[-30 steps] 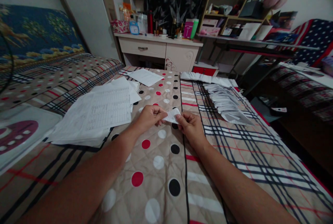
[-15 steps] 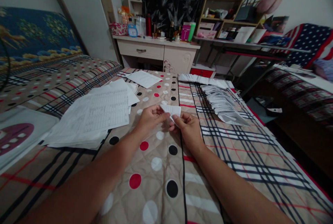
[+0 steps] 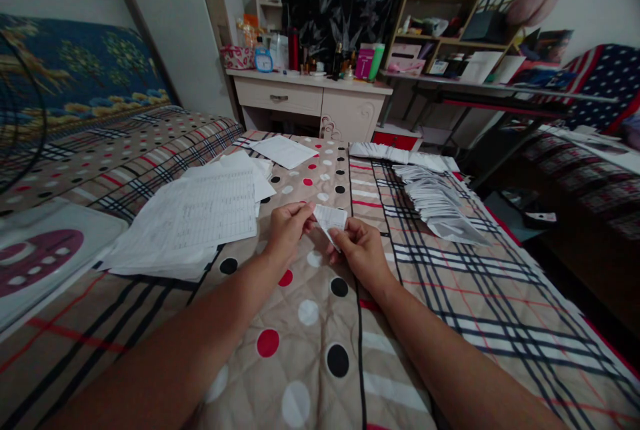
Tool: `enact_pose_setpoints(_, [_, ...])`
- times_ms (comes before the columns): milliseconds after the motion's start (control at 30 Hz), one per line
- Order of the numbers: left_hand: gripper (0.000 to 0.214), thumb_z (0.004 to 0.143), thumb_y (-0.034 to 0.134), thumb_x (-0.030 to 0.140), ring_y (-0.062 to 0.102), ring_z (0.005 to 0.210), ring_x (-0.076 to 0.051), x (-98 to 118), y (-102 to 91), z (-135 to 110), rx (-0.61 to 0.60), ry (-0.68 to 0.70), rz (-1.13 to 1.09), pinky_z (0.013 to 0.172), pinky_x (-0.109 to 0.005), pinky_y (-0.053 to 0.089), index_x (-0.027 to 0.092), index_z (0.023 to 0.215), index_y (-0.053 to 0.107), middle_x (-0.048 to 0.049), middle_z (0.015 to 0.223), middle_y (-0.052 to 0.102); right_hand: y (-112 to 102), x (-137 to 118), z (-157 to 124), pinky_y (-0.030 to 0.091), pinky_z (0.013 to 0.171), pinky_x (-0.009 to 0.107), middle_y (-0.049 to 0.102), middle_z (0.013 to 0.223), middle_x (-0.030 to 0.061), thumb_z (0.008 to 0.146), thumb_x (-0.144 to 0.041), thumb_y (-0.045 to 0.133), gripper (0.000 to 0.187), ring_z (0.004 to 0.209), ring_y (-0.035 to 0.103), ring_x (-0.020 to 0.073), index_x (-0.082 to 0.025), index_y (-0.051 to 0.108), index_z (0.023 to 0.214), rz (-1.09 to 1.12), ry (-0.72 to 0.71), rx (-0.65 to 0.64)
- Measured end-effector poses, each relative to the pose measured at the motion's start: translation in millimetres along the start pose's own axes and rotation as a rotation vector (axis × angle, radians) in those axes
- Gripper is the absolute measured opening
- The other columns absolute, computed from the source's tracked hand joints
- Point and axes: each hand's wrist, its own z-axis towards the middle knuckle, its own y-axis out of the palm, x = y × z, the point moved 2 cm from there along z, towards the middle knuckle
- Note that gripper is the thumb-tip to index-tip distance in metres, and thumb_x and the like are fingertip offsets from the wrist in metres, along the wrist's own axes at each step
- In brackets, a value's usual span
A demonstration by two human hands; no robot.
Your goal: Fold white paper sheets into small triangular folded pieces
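A small folded piece of white paper (image 3: 331, 217) with printed lines is held up above the bedspread between both hands. My left hand (image 3: 291, 225) pinches its left corner, thumb against fingertips. Closed on the lower right part is my right hand (image 3: 357, 243), its thumb pressed across the paper. To the left lies a loose stack of printed sheets (image 3: 215, 210). A fanned row of folded papers (image 3: 433, 200) rests to the right, with another row of folded papers (image 3: 400, 154) behind it.
The bedspread (image 3: 305, 377) is spotted and plaid. One white sheet (image 3: 284, 151) lies apart near its far edge. At the left is a white board with a purple print (image 3: 45, 253). Beyond stands a dresser (image 3: 280, 98) with bottles, a blue clock (image 3: 263, 59) and boxes.
My left hand has shifted from the paper's middle to its upper left corner, and the paper now slants down toward the right hand. The view has turned slightly left.
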Motion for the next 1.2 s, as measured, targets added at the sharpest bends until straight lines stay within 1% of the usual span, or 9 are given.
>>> enact_pose_setpoints(167, [0.026,0.071,0.066,0.037,0.046,0.046,-0.007,-1,1.1,2,0.027,0.011,-0.058,0.045,-0.019,0.032,0.014,0.060,0.058,0.0030,0.052,0.053,3,0,-3,0.043,0.042,0.021,0.065,0.059,-0.0001,0.079,-0.037,0.066,0.022,0.042,0.056,0.0112,-0.016,0.058,0.081,-0.022,-0.009,-0.019])
enact_pose_setpoints(333, [0.020,0.074,0.060,0.031,0.039,0.043,-0.005,-2,-8.3,8,0.209,-0.029,-0.118,0.042,-0.019,0.028,0.016,0.062,0.054,0.0043,0.054,0.050,5,3,-6,0.043,0.040,0.022,0.063,0.057,-0.0012,0.079,-0.037,0.066,0.021,0.041,0.055,0.0117,-0.017,0.058,0.077,-0.051,0.032,-0.069])
enact_pose_setpoints(500, [0.033,0.080,0.060,0.049,0.050,0.050,-0.007,1,-4.6,4,-0.003,0.000,-0.101,0.043,-0.018,0.032,0.016,0.081,0.060,0.0005,0.068,0.058,-1,0,-4,0.044,0.042,0.023,0.063,0.057,-0.0006,0.078,-0.036,0.067,0.020,0.042,0.055,0.0121,-0.017,0.060,0.077,-0.053,-0.040,0.108])
enact_pose_setpoints(567, [0.040,0.075,0.068,0.051,0.053,0.053,-0.007,0,-1.3,2,-0.100,0.004,-0.029,0.045,-0.018,0.033,0.015,0.092,0.064,-0.0001,0.070,0.061,-1,-2,-3,0.044,0.041,0.024,0.063,0.057,-0.0005,0.078,-0.036,0.067,0.020,0.041,0.054,0.0123,-0.017,0.060,0.078,-0.060,-0.046,0.104])
enact_pose_setpoints(633, [0.038,0.070,0.075,0.046,0.051,0.052,-0.007,0,0.7,1,-0.165,0.002,0.030,0.046,-0.017,0.034,0.014,0.088,0.066,0.0008,0.064,0.060,-1,-2,-2,0.043,0.041,0.024,0.063,0.057,-0.0005,0.078,-0.036,0.067,0.019,0.042,0.054,0.0124,-0.018,0.060,0.076,-0.068,-0.042,0.088])
enact_pose_setpoints(767, [0.034,0.072,0.074,0.042,0.050,0.049,-0.006,-1,0.0,1,-0.192,-0.015,0.000,0.045,-0.017,0.034,0.014,0.087,0.066,0.0021,0.058,0.058,-6,0,0,0.035,0.039,0.021,0.061,0.056,-0.0011,0.080,-0.039,0.065,0.024,0.039,0.049,0.0092,-0.017,0.058,0.072,-0.009,-0.023,0.087])
enact_pose_setpoints(900, [0.050,0.071,0.076,0.033,0.055,0.055,-0.006,3,2.2,-2,-0.283,0.019,-0.030,0.047,-0.015,0.037,0.019,0.117,0.062,0.0025,0.069,0.062,-13,2,5,0.018,0.035,0.019,0.048,0.045,-0.0055,0.081,-0.041,0.061,0.031,0.034,0.031,0.0042,-0.016,0.054,0.065,0.134,0.008,0.069])
enact_pose_setpoints(1067, [0.056,0.066,0.079,0.027,0.061,0.073,-0.011,3,7.0,-4,-0.429,0.074,-0.047,0.054,-0.018,0.046,0.019,0.118,0.063,-0.0044,0.096,0.069,-16,-1,7,0.013,0.035,0.020,0.041,0.040,-0.0085,0.074,-0.040,0.067,0.027,0.034,0.023,0.0040,-0.016,0.056,0.070,0.259,0.096,0.024])
enact_pose_setpoints(1200, [0.054,0.069,0.077,0.028,0.062,0.076,-0.012,1,6.2,-5,-0.457,0.089,-0.057,0.057,-0.020,0.048,0.020,0.121,0.064,-0.0055,0.098,0.071,-18,-3,6,0.013,0.036,0.021,0.041,0.039,-0.0083,0.073,-0.041,0.067,0.027,0.032,0.023,0.0043,-0.017,0.055,0.069,0.266,0.125,-0.011])
